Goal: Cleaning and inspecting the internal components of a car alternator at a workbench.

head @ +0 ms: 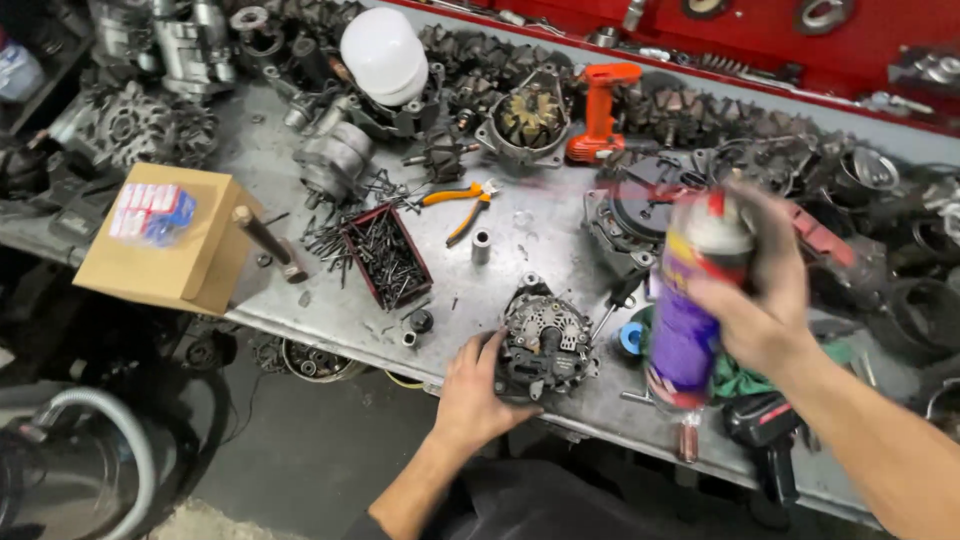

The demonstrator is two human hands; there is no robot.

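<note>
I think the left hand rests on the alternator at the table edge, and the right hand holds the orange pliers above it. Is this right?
Not quite. In the head view the right hand holds a purple spray can, not the orange pliers, which lie untouched farther back on the table. The left hand does rest on the alternator at the table edge.
</note>
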